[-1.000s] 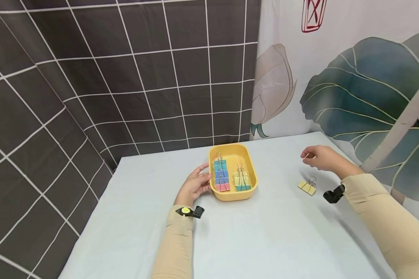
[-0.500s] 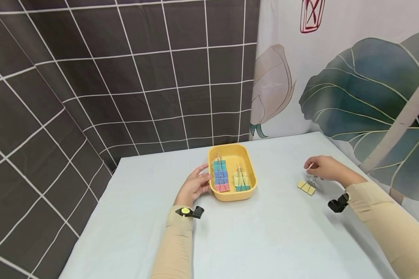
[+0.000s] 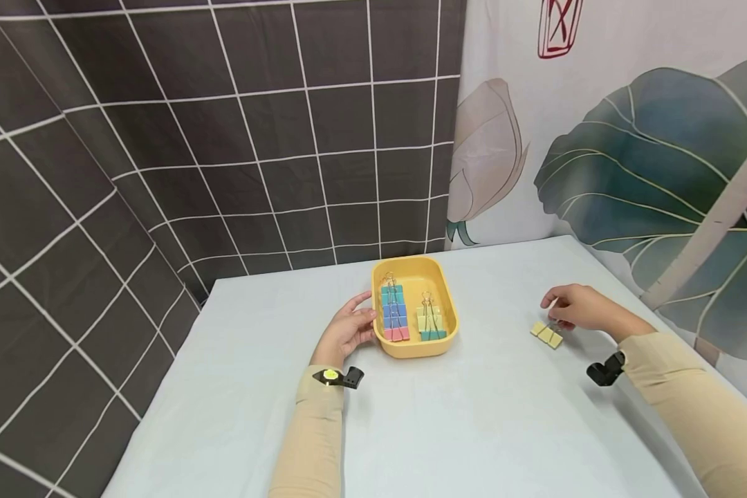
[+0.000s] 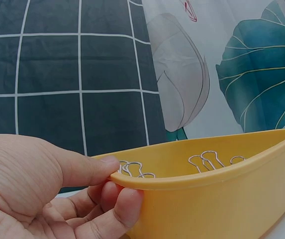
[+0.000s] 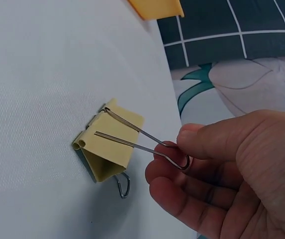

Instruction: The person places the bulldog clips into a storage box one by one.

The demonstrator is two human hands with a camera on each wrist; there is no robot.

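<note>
My left hand (image 3: 346,330) pinches the left rim of a yellow tray (image 3: 416,351), thumb over the edge and fingers against the outer wall, as the left wrist view (image 4: 90,194) confirms. Inside the tray stand a row of teal, blue and pink binder clips (image 3: 395,312) and a shorter row of pale yellow and teal binder clips (image 3: 431,324). To the right, my right hand (image 3: 582,307) holds one wire handle of a pale yellow binder clip (image 5: 113,142) between thumb and fingers. That clip's body is on or just above the table; I cannot tell which.
A white-covered table (image 3: 473,422) carries everything. Dark cloth with white grid lines (image 3: 286,152) hangs behind and to the left. Behind the right side hangs a leaf-print curtain (image 3: 647,159).
My right hand has come down and slightly right, from above the pale yellow binder clip onto its wire handle. The left hand and tray have stayed in place.
</note>
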